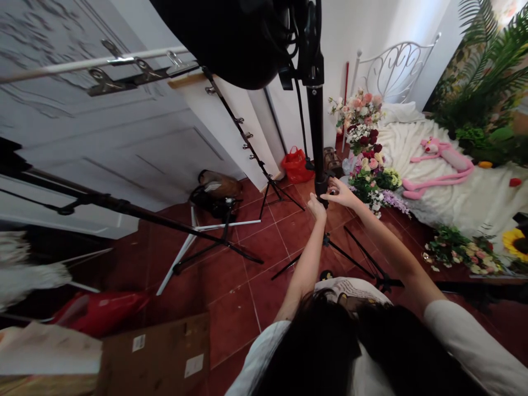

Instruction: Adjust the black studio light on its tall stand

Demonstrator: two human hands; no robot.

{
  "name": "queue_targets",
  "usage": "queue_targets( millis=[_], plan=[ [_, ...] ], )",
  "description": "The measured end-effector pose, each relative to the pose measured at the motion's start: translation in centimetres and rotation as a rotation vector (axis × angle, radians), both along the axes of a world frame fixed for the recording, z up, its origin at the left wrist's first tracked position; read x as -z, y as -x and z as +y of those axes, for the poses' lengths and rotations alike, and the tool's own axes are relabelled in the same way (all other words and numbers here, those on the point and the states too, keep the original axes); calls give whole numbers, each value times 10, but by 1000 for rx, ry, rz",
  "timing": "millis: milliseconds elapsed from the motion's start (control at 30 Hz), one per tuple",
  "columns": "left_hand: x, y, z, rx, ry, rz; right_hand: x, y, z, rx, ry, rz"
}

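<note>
A black light stand (317, 121) rises upright in front of me, with a large black lamp head (235, 44) at its top and a cable hanging beside the pole. My left hand (317, 209) is closed round the pole just below a thick black collar (320, 186). On the right side of that collar, my right hand (339, 193) has its fingers bent round what looks like the locking knob, mostly hidden by the fingers. Below my hands, the stand's spread legs (358, 250) rest on the red tiles.
Another black stand (124, 206) slants across the left. A thin clip stand (264, 165) and a red bag (297, 165) stand farther back. Flowers (367, 148) edge a white-draped bed (445, 203) bearing a pink plush toy (454, 157). A cardboard box (165, 352) lies lower left.
</note>
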State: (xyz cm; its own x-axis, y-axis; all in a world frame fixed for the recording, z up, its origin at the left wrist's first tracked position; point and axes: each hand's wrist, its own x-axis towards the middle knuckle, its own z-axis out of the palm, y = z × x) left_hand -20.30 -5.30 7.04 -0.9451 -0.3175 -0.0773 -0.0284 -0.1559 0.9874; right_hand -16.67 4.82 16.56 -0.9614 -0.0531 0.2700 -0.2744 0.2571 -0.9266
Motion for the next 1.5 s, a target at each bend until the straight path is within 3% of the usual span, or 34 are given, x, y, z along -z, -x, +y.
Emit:
queue_targets(
  millis=[167,333,500,667,1133,1300,1500],
  plan=[
    [-6,-3,4,16,-54,6,22,-51,22,124,-201,101],
    [-13,-6,1,-7,12,6,42,-69,9,116,-342,172],
    [-14,-9,-3,12,54,21,53,-50,-3,133,-404,126],
    [-15,-10,0,0,57,68,56,-24,2,161,-389,84],
    [-9,-9,6,-93,142,-7,67,0,12,138,-159,1],
    [-15,-12,6,-122,208,-48,61,9,9,250,-143,-45],
    [-19,-12,6,-128,250,-102,42,26,5,296,-150,-302]
  ],
)
